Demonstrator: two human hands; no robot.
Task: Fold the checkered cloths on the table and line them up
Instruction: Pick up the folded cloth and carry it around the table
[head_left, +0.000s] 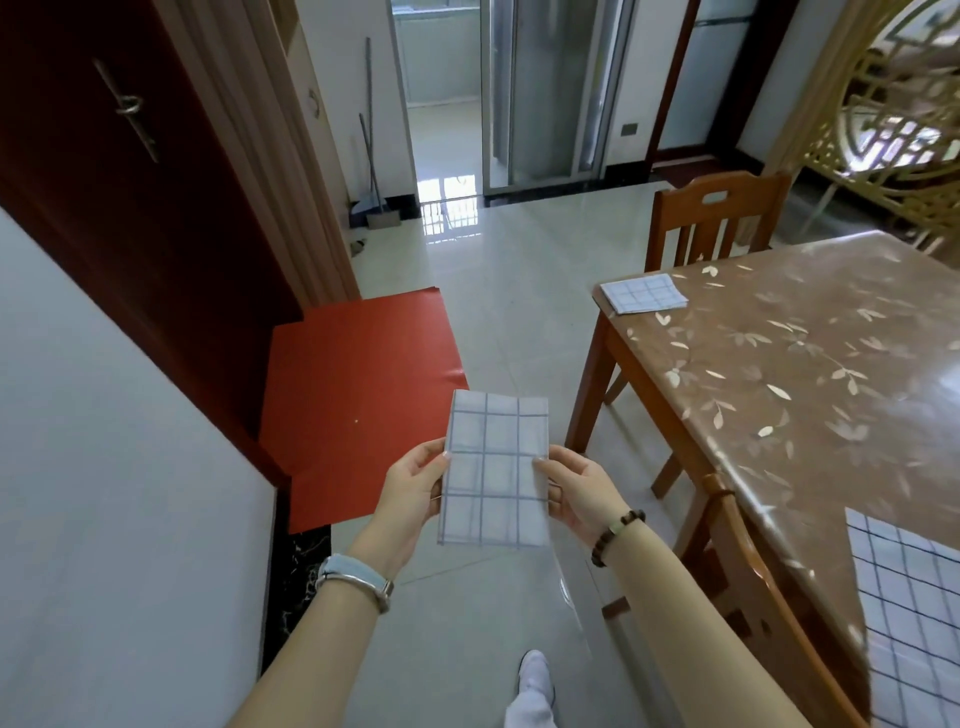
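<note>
Checkered cloth (496, 470) folded, apparently pinched between both hands (413, 486), mid-air

The brown leaf-patterned surface (810, 364) carries a folded checkered cloth (644, 294) at its far corner and an unfolded checkered cloth (909, 613) at its near edge.

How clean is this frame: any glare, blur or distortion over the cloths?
Head view: glare washes the floor near the far doorway and sheens the table; the wide lens bows the door at left; the carved screen is smeared; the held cloth between left hand and right hand is sharp, the folded cloth legible, the spread cloth cropped.
</note>
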